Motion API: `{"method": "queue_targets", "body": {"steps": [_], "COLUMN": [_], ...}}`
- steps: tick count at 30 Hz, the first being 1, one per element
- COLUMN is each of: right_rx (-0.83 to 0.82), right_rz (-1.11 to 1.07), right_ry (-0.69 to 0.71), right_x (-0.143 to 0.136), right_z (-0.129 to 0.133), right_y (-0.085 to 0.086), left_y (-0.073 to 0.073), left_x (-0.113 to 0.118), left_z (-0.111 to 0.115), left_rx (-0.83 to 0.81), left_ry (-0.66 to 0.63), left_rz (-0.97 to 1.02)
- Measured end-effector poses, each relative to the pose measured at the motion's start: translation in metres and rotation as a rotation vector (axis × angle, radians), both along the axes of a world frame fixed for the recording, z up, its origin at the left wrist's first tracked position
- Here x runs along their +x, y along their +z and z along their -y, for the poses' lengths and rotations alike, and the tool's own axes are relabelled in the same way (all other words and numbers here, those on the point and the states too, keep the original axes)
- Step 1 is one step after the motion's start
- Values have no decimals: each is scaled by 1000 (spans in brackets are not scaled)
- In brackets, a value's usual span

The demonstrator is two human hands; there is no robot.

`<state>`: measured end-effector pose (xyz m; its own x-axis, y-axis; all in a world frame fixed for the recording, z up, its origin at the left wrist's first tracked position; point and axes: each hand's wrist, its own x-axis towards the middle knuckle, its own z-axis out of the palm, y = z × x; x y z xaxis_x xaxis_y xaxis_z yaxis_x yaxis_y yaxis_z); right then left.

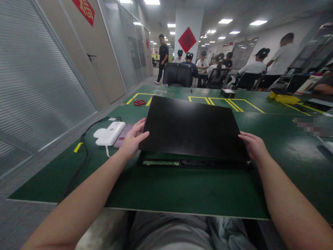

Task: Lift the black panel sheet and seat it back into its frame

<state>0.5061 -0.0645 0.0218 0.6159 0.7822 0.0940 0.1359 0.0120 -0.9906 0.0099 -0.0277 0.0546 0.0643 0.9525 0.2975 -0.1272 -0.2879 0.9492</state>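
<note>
A flat black panel (192,126), like a display screen, is tilted above the green table. My left hand (134,139) grips its left edge, thumb over the front and fingers behind. At the opposite edge, my right hand (253,144) closes on the panel, its fingertips at the rim. Below the panel's near edge lies a dark frame or strip with a green circuit board (161,163) on its left part. Whether the strip is joined to the panel is hidden. The panel covers what lies behind it.
Left of the panel are a white power bank-like device (110,133), a purplish flat item (123,135) and a black cable (84,156). Red scissors (139,102), a clear cup (164,88), a small black box (228,93) and a yellow item (284,98) sit farther back. Several people are beyond.
</note>
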Motion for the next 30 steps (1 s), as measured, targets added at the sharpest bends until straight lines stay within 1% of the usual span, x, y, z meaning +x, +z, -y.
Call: {"method": "queue_targets", "body": {"steps": [3,5,7,9,10,12,14,17,18,20,21,22,23,25,27,30], "right_rx": [61,87,-39,-182,-220,-221,-190,-155,-129,-44,24,67,103,153,221,348], "right_rz": [-198,-283,-335,-369,-388,-435,-481,-506,-478,-357,-295,-281,-305,-422,-523,-594], "right_ry": [115,137,141,137,127,94,48,-26,-59,-139,-158,-173,-180,-173,-179,-241], "right_x": [-9,-15,-21,-27,-29,-34,-35,-25,-20,-8,-3,1,2,1,-4,-8], "right_z": [12,21,29,33,34,33,32,31,31,32,32,32,32,30,27,21], "right_y": [19,30,37,42,44,47,50,51,50,48,47,46,46,47,50,52], "left_y": [3,6,7,6,5,3,2,2,2,3,3,3,4,5,6,7], "left_x": [2,3,4,3,3,2,3,7,7,7,6,5,3,1,0,1], "left_z": [2,4,5,4,3,0,-3,-4,-4,-4,-4,-5,-5,-5,-4,-3], "left_rx": [-84,-157,-223,-269,-284,-316,-347,-372,-377,-382,-379,-375,-372,-380,-400,-402], "left_ry": [1,-35,-73,-68,-41,24,54,15,-3,-17,-6,13,35,65,66,57], "left_rz": [94,152,195,219,227,231,221,220,231,254,264,272,277,288,297,295]}}
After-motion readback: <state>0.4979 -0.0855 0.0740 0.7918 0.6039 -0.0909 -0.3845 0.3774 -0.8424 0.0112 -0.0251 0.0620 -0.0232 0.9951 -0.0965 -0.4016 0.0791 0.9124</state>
